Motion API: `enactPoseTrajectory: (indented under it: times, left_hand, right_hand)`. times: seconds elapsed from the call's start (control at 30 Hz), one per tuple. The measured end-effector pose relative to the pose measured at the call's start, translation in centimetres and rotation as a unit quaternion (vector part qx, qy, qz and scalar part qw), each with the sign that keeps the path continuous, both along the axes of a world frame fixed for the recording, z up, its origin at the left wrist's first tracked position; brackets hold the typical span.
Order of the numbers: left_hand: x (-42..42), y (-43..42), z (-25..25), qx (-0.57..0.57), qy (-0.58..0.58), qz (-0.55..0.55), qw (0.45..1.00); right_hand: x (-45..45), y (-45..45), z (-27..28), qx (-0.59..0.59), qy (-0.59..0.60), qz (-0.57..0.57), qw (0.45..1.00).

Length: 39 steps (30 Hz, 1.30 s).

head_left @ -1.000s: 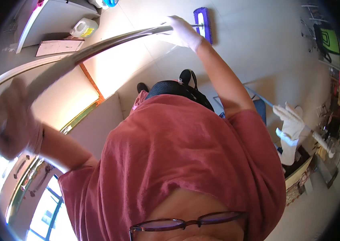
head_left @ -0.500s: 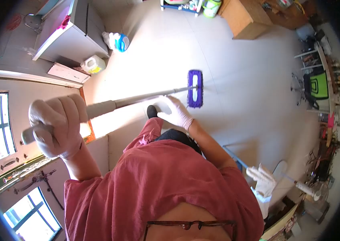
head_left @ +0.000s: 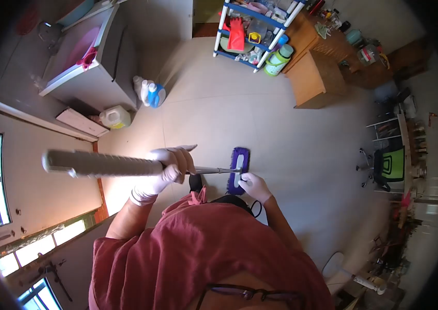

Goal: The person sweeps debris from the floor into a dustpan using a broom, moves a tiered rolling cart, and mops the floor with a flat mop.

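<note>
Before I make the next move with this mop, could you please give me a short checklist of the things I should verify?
1. Left hand closed around the mop handle: ok.
2. Right hand also gripping the handle: not ok, it appears to be off it, near the mop head.
3. Mop head resting on the floor: looks ok.
4. Blue bottle well apart from the mop head: ok.
5. Visible black shoe apart from the mop head: ok.
6. Floor dry: cannot tell.
</note>
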<state>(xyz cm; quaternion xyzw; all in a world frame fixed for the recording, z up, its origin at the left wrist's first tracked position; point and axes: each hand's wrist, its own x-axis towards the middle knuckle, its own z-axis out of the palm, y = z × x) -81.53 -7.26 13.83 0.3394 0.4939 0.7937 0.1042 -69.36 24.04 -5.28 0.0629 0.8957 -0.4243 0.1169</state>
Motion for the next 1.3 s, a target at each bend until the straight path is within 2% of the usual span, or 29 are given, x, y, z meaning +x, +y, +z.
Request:
enactPoseTrajectory:
  times: [0.03, 0.13, 0.3, 0.43, 0.53, 0.57, 0.6, 0.63, 0.67, 0.7, 0.73, 0.8, 0.83, 0.87, 0.93, 0.97, 1.07, 1.1, 1.13, 1.2, 1.23, 1.27, 1.3]
  left_hand:
    - [-0.9, 0.6, 0.8, -0.007, -0.010, 0.044, 0.999]
    - [-3.5, 2.1, 3.7, 0.075, -0.024, 0.079, 0.994]
    - [-4.3, 0.2, 7.3, 0.056, -0.047, 0.146, 0.987]
    - [-3.9, -0.2, 9.3, 0.078, -0.027, 0.240, 0.967]
    - [-3.1, 1.5, 10.7, 0.065, 0.029, 0.299, 0.952]
    - [-3.0, 2.6, 11.2, 0.069, 0.008, 0.356, 0.932]
    - [-2.0, 4.9, 12.0, 0.064, -0.017, 0.438, 0.896]
    - [-1.9, 5.3, 12.1, 0.093, -0.039, 0.454, 0.885]
    - [-1.8, 5.8, 12.4, 0.062, -0.044, 0.517, 0.853]
    - [-1.7, 6.3, 12.8, 0.029, -0.055, 0.576, 0.815]
    - [-2.2, 7.5, 13.7, 0.066, 0.003, 0.511, 0.857]
    - [-2.0, 7.6, 14.4, 0.014, 0.041, 0.534, 0.845]
    - [-2.3, 7.7, 14.8, -0.011, 0.061, 0.539, 0.840]
    - [-3.0, 8.0, 15.3, 0.004, 0.048, 0.601, 0.798]
    - [-4.5, 7.9, 16.3, 0.031, 0.023, 0.711, 0.702]
    - [-5.3, 7.6, 16.5, 0.011, 0.043, 0.726, 0.687]
    - [-7.5, 4.8, 16.3, -0.081, 0.064, 0.755, 0.648]
    - [-8.9, 4.8, 16.3, -0.164, 0.064, 0.795, 0.581]
    - [-10.2, 3.6, 16.6, 0.009, 0.029, 0.772, 0.635]
    - [-14.0, 3.0, 16.9, -0.036, 0.012, 0.826, 0.562]
    - [-14.7, 1.0, 16.4, -0.027, 0.043, 0.779, 0.625]
    - [-16.6, 0.8, 16.7, -0.005, 0.016, 0.802, 0.596]
    - [-17.9, -0.9, 16.4, -0.015, 0.015, 0.806, 0.591]
  right_hand:
    - [0.2, 1.4, 0.4, 0.005, -0.021, -0.031, 0.999]
    - [1.9, 6.0, 0.7, 0.020, -0.077, -0.074, 0.994]
    - [6.5, 12.3, -0.5, 0.073, -0.137, -0.140, 0.978]
    - [7.9, 17.6, -2.7, 0.037, -0.207, -0.161, 0.964]
    - [6.5, 22.4, -4.5, 0.061, -0.264, -0.104, 0.957]
    - [5.0, 23.9, -4.0, 0.094, -0.263, -0.075, 0.957]
    - [3.4, 27.3, -4.9, 0.024, -0.242, -0.106, 0.964]
    - [2.1, 28.8, -6.0, 0.002, -0.290, -0.136, 0.947]
    - [1.1, 30.3, -6.7, -0.016, -0.342, -0.164, 0.925]
    - [-0.4, 31.8, -6.8, -0.008, -0.339, -0.151, 0.929]
    - [-1.9, 33.4, -6.8, 0.001, -0.332, -0.143, 0.932]
    - [-4.1, 37.2, -7.4, 0.011, -0.307, -0.116, 0.945]
    - [-4.6, 40.1, -9.7, 0.010, -0.288, -0.095, 0.953]
    - [-5.5, 41.7, -11.2, 0.008, -0.268, -0.076, 0.960]
    - [-9.5, 41.4, -7.8, 0.046, -0.273, -0.059, 0.959]
    - [-11.4, 40.4, -5.3, 0.064, -0.275, -0.052, 0.958]
    - [-14.7, 38.5, -3.1, 0.036, -0.250, -0.064, 0.965]
    - [-15.0, 39.5, -6.0, 0.005, -0.245, -0.072, 0.967]
    - [-14.6, 40.4, -8.5, -0.021, -0.246, -0.079, 0.966]
    - [-13.9, 41.9, -13.0, -0.047, -0.256, -0.080, 0.962]
    - [-15.0, 40.8, -12.8, -0.034, -0.272, -0.069, 0.959]
    - [-16.5, 39.4, -12.4, -0.016, -0.285, -0.057, 0.957]
    - [-18.0, 37.5, -11.4, -0.003, -0.293, -0.050, 0.955]
